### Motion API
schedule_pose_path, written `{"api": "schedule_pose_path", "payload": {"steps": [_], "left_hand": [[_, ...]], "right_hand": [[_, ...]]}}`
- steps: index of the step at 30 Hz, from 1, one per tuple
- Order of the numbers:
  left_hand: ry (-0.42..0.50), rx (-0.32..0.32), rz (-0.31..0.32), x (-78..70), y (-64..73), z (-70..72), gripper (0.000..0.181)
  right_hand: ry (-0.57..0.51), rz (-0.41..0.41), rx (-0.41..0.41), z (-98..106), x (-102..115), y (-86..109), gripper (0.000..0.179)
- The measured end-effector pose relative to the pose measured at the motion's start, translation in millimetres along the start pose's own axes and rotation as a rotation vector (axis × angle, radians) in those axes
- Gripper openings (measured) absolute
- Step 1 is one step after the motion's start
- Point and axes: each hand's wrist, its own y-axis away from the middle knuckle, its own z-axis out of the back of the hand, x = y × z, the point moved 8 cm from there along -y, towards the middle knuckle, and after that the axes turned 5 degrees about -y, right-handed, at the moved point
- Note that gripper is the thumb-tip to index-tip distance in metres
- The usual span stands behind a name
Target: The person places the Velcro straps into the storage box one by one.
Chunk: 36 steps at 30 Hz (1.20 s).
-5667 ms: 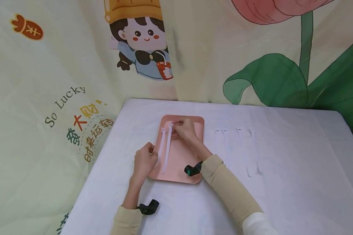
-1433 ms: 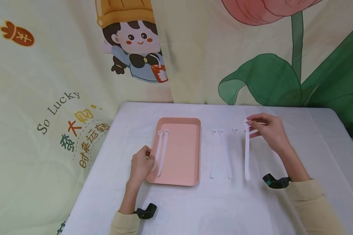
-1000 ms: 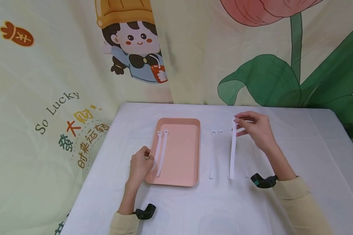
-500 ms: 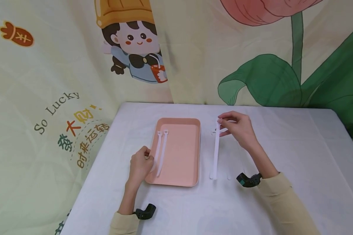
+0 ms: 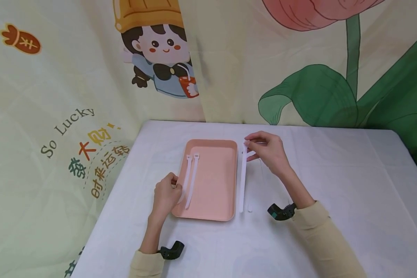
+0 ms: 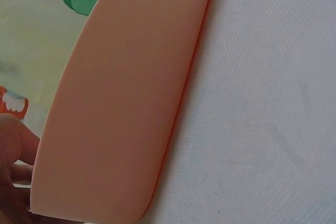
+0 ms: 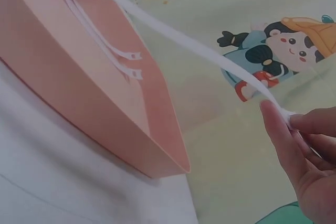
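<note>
A pink tray (image 5: 215,185) lies on the table, and my left hand (image 5: 167,193) grips its left rim with curled fingers. In the left wrist view the tray wall (image 6: 115,98) fills much of the picture, with part of the hand (image 6: 16,166) at its edge. Two white cable ties, one farther left (image 5: 187,173) and one beside it (image 5: 193,177), lie lengthwise inside the tray. My right hand (image 5: 269,152) pinches another white cable tie (image 5: 243,181) by its head end. That tie hangs just right of the tray, its strap bowed in the right wrist view (image 7: 184,40).
More white ties lie on the white tablecloth (image 5: 351,193) right of the tray, faint and partly hidden by the right arm; one tail end (image 5: 250,211) shows. A printed cloth (image 5: 229,69) hangs behind the table.
My right hand was over the tray earlier, then lifted a tie from the right side of the table. It has since carried it left to beside the tray. My left hand stays on the rim.
</note>
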Motion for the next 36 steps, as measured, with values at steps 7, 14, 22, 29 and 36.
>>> {"api": "schedule_pose_path", "payload": {"steps": [7, 14, 22, 29, 36], "left_hand": [[-0.011, 0.003, 0.005, 3.3, 1.8, 0.6, 0.012], [-0.008, -0.004, 0.001, 4.5, 1.8, 1.0, 0.012], [0.005, 0.001, -0.016, 1.3, 1.7, -0.6, 0.011], [-0.01, -0.005, -0.004, 0.6, 1.1, 0.3, 0.01], [-0.011, 0.007, -0.014, -0.4, 2.2, -0.6, 0.01]], "right_hand": [[-0.023, 0.017, 0.018, -18.0, 0.3, -3.6, 0.023], [-0.071, 0.033, 0.053, -36.8, 1.8, -7.7, 0.019], [-0.09, 0.013, 0.074, -52.0, -2.1, -13.3, 0.017], [-0.111, -0.019, 0.096, -68.3, -8.2, -21.8, 0.017], [-0.086, -0.064, 0.105, -82.3, -15.1, -29.3, 0.02]]}}
